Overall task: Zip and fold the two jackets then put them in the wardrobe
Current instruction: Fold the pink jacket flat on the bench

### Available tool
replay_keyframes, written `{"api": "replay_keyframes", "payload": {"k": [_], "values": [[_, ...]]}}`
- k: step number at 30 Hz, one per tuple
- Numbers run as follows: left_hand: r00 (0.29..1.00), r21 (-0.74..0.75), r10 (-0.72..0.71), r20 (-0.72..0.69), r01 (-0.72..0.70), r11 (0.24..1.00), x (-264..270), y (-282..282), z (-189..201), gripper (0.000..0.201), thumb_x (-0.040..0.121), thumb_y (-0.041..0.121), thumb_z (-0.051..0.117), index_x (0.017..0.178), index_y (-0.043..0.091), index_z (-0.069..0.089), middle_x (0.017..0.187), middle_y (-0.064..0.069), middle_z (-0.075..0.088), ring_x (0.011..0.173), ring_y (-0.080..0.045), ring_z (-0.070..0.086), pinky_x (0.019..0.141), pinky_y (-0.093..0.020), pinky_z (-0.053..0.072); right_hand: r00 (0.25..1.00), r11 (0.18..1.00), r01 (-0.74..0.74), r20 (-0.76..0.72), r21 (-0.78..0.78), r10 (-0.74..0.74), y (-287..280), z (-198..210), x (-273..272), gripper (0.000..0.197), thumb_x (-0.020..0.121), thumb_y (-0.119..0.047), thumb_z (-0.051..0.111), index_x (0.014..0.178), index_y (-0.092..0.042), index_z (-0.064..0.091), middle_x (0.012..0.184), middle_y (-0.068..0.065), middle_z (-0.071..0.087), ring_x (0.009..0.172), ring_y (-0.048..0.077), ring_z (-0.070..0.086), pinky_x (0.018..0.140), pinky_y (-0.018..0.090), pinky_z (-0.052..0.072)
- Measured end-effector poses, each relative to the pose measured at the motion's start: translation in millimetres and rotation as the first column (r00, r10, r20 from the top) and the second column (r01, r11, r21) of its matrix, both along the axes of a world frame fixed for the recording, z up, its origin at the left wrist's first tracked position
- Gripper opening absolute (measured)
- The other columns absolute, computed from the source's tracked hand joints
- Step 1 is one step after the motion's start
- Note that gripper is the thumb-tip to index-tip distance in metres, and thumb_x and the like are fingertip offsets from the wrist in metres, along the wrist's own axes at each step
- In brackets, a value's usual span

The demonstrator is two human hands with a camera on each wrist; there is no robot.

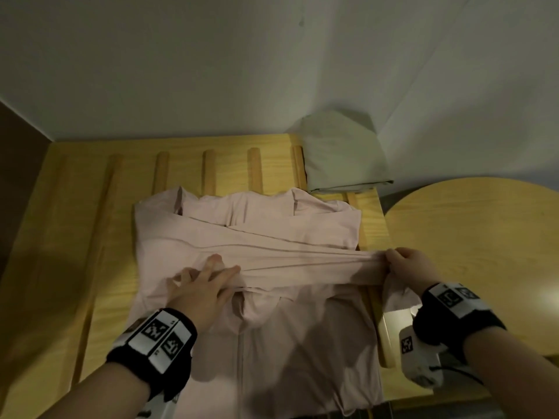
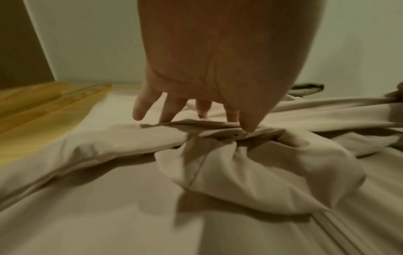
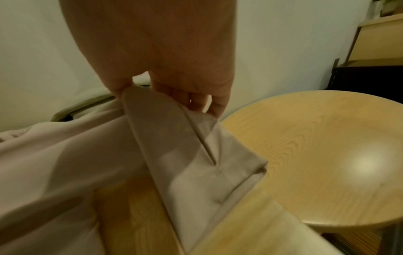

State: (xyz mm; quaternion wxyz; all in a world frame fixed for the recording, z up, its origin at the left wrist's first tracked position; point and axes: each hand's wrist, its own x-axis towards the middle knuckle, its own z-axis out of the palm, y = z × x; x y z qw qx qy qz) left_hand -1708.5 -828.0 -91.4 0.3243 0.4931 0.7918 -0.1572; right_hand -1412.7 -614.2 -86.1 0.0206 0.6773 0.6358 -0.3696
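Observation:
A pale pink jacket (image 1: 266, 231) lies zipped and flat on the slatted wooden bed frame (image 1: 90, 207), its zip running down the middle. One sleeve (image 1: 302, 258) is stretched across the jacket's body from left to right. My left hand (image 1: 205, 282) presses the sleeve down near the jacket's centre with straight, spread fingers (image 2: 167, 110). My right hand (image 1: 405, 267) grips the sleeve's cuff end (image 3: 185, 146) at the jacket's right edge, held a little above the frame. A folded grey-green jacket (image 1: 341, 158) sits at the back right corner of the frame.
A round light-wood table (image 1: 484, 252) stands close on the right, beside the bed frame's edge. White walls meet behind the frame. In the right wrist view a dark piece of furniture (image 3: 370, 77) stands at the far right.

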Motion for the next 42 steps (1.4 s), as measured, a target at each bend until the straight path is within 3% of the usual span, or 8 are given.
{"api": "replay_keyframes", "payload": {"k": [6,11,13,23,27,30,35,42], "values": [[0.98,0.174,-0.003,-0.199,0.039,0.984,5.3,36.5,10.3,0.047,0.098,0.036,0.031,0.143,0.028,0.024,0.134,-0.003,0.043,0.119,-0.024,0.044,0.094,-0.037,0.037,0.998,1.0,0.006,0.064,0.001,-0.006,-3.0,-10.2,2.4,0.017,0.095,-0.013,0.036,0.092,-0.005,0.051,0.091,0.013,0.053,0.086,0.026,0.047,0.074,0.031,0.033],[0.961,0.242,0.191,0.199,-0.237,0.941,-13.4,70.6,3.1,0.044,0.099,0.022,0.029,0.142,0.033,0.027,0.129,-0.011,0.052,0.11,-0.03,0.054,0.088,-0.035,0.042,0.995,1.0,0.017,0.098,-0.021,-0.015,-0.1,-7.2,14.8,0.021,0.096,-0.017,0.042,0.11,-0.004,0.051,0.102,0.017,0.057,0.099,0.033,0.054,0.075,0.032,0.036],[0.958,0.208,0.199,0.204,-0.241,0.948,-21.8,75.7,-1.9,0.038,0.1,0.026,0.03,0.138,0.027,0.034,0.125,-0.015,0.057,0.107,-0.031,0.056,0.088,-0.034,0.043,0.99,1.0,-0.026,0.139,-0.006,0.027,2.0,-6.7,19.6,0.022,0.095,-0.013,0.043,0.112,-0.003,0.052,0.108,0.02,0.06,0.101,0.034,0.055,0.073,0.03,0.036],[0.967,0.212,0.252,-0.034,-0.24,0.947,-42.3,90.8,-8.8,0.025,0.1,0.024,0.028,0.116,0.008,0.039,0.119,-0.022,0.057,0.105,-0.037,0.056,0.088,-0.041,0.044,0.98,0.998,0.058,0.194,-0.028,-0.051,0.1,-10.2,43.6,0.009,0.089,-0.014,0.05,0.098,-0.013,0.05,0.096,0.015,0.059,0.079,0.025,0.049,0.067,0.029,0.036],[0.963,0.259,0.265,-0.042,-0.245,0.934,-51.0,87.1,-9.4,0.025,0.101,0.025,0.025,0.114,0.008,0.039,0.113,-0.024,0.058,0.101,-0.037,0.057,0.08,-0.038,0.039,0.989,0.992,0.115,0.089,0.058,-0.119,0.6,-3.7,40.6,0.003,0.089,-0.019,0.05,0.087,-0.017,0.05,0.08,0.006,0.058,0.066,0.017,0.051,0.056,0.028,0.037],[0.953,0.332,0.3,-0.049,-0.268,0.904,-61.7,78.1,-10.8,0.021,0.099,0.024,0.031,0.107,0.007,0.041,0.099,-0.024,0.06,0.092,-0.037,0.059,0.078,-0.041,0.042,0.996,0.992,0.086,0.025,0.097,-0.089,4.5,9.4,28.6,0.007,0.087,-0.023,0.052,0.084,-0.017,0.054,0.072,0.002,0.059,0.07,0.022,0.056,0.062,0.031,0.041],[0.923,0.394,0.383,0.042,-0.368,0.842,-85.6,61.1,-3.5,0.031,0.096,0.028,0.041,0.124,0.015,0.042,0.111,-0.021,0.06,0.096,-0.038,0.059,0.084,-0.044,0.048,0.999,0.995,-0.045,-0.019,0.089,0.047,6.3,32.2,3.5,0.028,0.087,-0.028,0.057,0.065,-0.011,0.056,0.062,0.006,0.058,0.063,0.02,0.053,0.055,0.029,0.038],[0.821,0.338,0.553,0.142,-0.566,0.752,-98.4,15.7,5.7,0.042,0.087,0.028,0.061,0.114,0.007,0.037,0.104,-0.025,0.06,0.092,-0.038,0.059,0.076,-0.039,0.042,0.99,0.996,-0.083,-0.109,0.02,0.085,-2.3,32.6,-48.4,0.014,0.087,-0.025,0.059,0.084,-0.013,0.052,0.084,0.008,0.059,0.081,0.025,0.056,0.069,0.032,0.043]]}}
